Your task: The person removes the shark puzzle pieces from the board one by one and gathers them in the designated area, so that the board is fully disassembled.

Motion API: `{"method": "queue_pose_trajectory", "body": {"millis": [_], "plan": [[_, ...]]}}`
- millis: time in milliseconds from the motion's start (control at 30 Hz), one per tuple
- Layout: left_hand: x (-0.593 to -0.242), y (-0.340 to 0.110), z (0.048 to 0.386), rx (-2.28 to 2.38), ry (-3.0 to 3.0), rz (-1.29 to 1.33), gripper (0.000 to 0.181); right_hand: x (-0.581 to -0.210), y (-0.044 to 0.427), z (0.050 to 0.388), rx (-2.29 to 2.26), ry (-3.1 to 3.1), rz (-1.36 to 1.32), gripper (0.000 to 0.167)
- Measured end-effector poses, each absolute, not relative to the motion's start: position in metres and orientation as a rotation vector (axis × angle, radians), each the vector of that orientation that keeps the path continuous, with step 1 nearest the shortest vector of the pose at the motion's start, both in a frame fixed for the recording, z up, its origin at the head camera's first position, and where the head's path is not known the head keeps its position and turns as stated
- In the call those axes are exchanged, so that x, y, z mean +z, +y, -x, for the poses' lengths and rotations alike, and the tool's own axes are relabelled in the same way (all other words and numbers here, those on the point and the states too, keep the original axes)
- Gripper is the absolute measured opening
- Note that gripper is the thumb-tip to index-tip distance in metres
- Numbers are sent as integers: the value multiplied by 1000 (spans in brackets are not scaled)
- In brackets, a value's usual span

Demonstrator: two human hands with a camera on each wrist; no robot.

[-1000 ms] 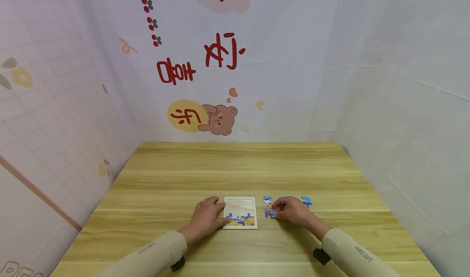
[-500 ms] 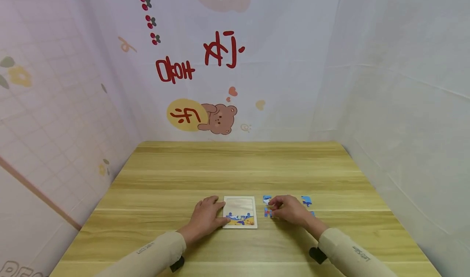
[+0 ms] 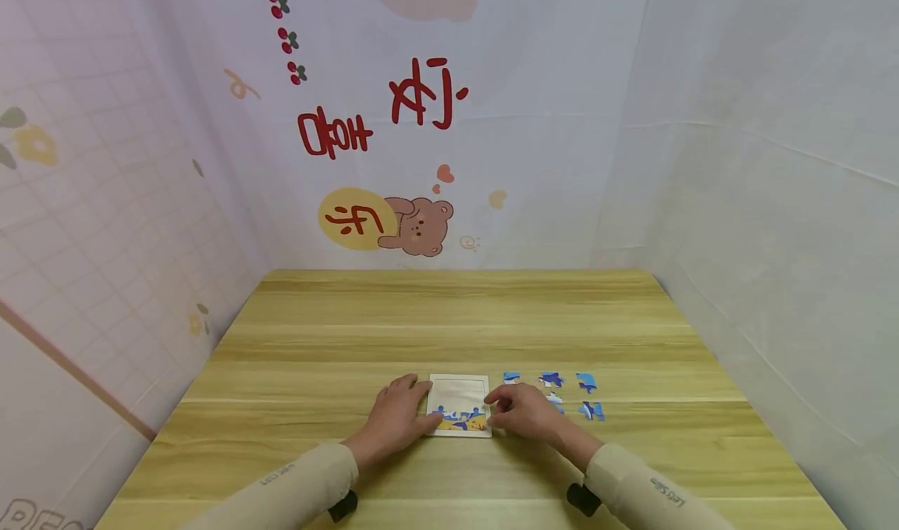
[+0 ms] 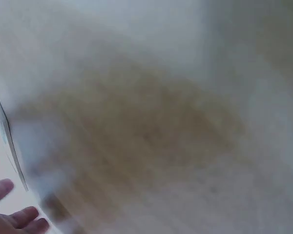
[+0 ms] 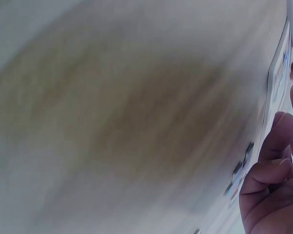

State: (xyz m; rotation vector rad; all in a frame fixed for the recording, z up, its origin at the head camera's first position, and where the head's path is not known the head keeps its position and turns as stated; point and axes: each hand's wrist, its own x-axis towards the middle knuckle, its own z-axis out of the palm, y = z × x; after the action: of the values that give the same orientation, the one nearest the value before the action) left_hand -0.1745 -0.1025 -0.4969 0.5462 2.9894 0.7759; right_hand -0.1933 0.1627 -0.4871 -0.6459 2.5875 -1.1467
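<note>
A square puzzle tray (image 3: 458,378) with a pale rim lies on the table, its near part filled with joined pieces (image 3: 460,421) in blue, white and yellow. My left hand (image 3: 395,414) rests at the tray's left side, thumb and fingertips touching the rim, fingers spread loosely. At the right rim my right hand (image 3: 523,414) pinches a small jigsaw piece, mostly hidden behind its fingers. Loose blue pieces lie right of the tray: one at the back left (image 3: 511,377), a dark blue one (image 3: 551,378), others partly behind the hand. The right wrist view shows curled fingers (image 5: 278,141) beside the tray.
Two loose jigsaw pieces lie farther right, a back one (image 3: 586,382) and a near one (image 3: 592,411). The wooden table (image 3: 449,311) meets patterned white fabric walls (image 3: 548,124) at the back and sides.
My right hand has moved left from the loose pieces to the tray's right rim. The red-and-blue piece is gone from its spot on the table. My left hand stays in place.
</note>
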Motion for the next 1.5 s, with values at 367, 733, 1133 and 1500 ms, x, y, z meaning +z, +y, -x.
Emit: {"method": "queue_pose_trajectory", "body": {"millis": [367,733,1133,1500], "plan": [[-495,-91,174,824,2979,-756,40,-495,149,188,-1177,2508,571,41],[-504,-84,174,787,3009,-696,43,-494,145,184,-1152,2530,581,44],[-504,-82,173,747,3025,-722,38,-495,144,188,-1100,2582,621,36],[-506,-81,173,713,3043,-698,38,-494,143,190,-1078,2633,655,36]]}}
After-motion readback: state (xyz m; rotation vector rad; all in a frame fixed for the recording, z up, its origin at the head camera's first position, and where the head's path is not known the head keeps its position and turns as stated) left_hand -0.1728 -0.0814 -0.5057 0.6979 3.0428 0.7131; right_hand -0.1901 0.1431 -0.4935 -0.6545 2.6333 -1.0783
